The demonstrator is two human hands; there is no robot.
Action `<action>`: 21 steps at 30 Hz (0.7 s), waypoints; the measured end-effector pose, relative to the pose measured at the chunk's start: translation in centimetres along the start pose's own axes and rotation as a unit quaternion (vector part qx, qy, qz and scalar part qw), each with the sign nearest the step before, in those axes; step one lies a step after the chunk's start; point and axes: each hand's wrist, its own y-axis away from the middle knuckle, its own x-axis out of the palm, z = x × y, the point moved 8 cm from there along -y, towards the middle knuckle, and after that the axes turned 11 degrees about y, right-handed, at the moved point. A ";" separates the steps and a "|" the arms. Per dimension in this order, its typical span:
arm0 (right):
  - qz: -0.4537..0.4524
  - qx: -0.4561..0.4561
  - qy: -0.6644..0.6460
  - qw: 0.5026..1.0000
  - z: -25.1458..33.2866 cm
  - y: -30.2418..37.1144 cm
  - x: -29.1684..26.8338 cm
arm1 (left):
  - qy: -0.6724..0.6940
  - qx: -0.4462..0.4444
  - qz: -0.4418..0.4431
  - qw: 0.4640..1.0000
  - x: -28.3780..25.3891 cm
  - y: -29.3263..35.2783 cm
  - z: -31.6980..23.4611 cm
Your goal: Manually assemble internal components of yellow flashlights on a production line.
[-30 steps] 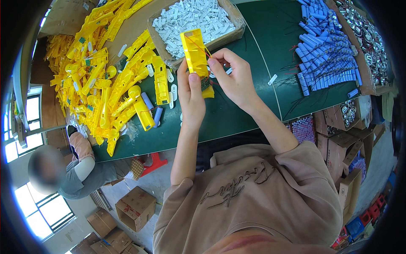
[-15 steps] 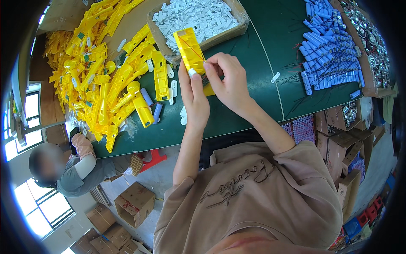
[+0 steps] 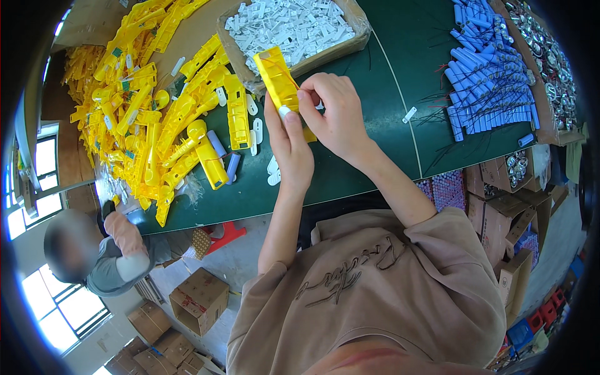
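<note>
Raised over the green table, a yellow plastic housing (image 3: 275,75) is gripped from below by my left hand (image 3: 292,147), its thumb lying along a small white part (image 3: 284,111) at the housing's lower end. My right hand (image 3: 337,115) is at the housing's right edge, thumb and forefinger pinched together. Whatever is between those fingertips is too small to make out. Close to my left hand lie another yellow housing (image 3: 237,112), loose white plastic pieces (image 3: 274,172) and blue cylindrical cells (image 3: 233,167).
Yellow housings (image 3: 150,125) are heaped on the left. A carton (image 3: 300,61) of small white parts stands at the back. Blue wired cells (image 3: 494,75) lie in rows on the right, beside a box of shiny metal parts (image 3: 553,62). Another person (image 3: 119,250) works at the left.
The yellow housing has tipped slightly and come a little lower, and both hands have shifted with it. The other person's arm at the left has moved.
</note>
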 end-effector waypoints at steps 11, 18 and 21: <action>0.005 0.013 0.018 1.000 0.4 0.9 1.2 | 0.050 -0.053 -0.040 0.997 -0.9 -1.2 1.3; 0.002 -0.064 0.119 0.991 1.7 0.6 0.6 | 0.198 -0.135 -0.043 0.970 0.2 -2.8 2.4; -0.009 -0.080 0.136 0.987 1.3 -0.1 -0.1 | 0.216 -0.152 -0.017 0.964 0.9 -3.9 2.5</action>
